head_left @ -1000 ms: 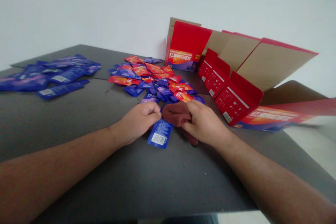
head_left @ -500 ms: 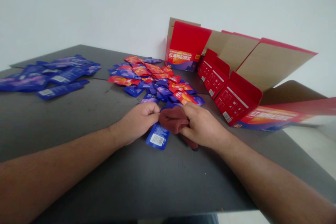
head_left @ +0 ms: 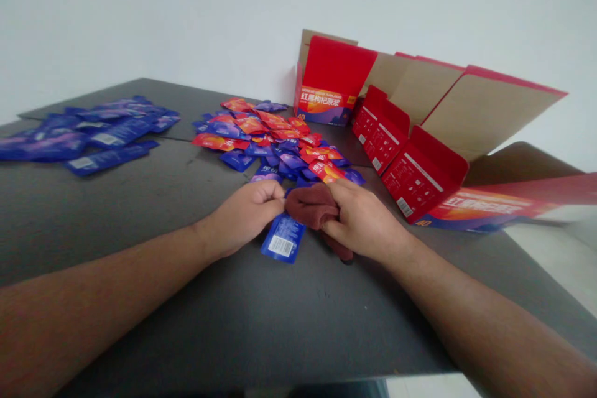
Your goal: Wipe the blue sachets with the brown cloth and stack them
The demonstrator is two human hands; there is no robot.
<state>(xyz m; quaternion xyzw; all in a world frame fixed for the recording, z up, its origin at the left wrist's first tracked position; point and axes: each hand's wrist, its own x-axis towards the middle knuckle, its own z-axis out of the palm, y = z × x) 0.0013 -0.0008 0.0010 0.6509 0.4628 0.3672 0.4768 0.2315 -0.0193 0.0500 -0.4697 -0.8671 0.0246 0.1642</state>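
Observation:
My left hand pinches the upper end of a blue sachet, whose barcode side faces me. In my right hand is a folded brown cloth, closed between thumb and fingers and pressed against the sachet's upper part. The cloth hides that part of the sachet, and a tail of it hangs below my right hand. Just beyond both hands lies a mixed pile of red and blue sachets.
Blue sachets form another pile at the left of the dark grey table. Along the right side stand open red cartons with raised flaps. Behind the table is a white wall.
The cloth and my right hand have shifted slightly to the right. The sachet's lower end has tilted a little, while my left hand keeps its pinch.

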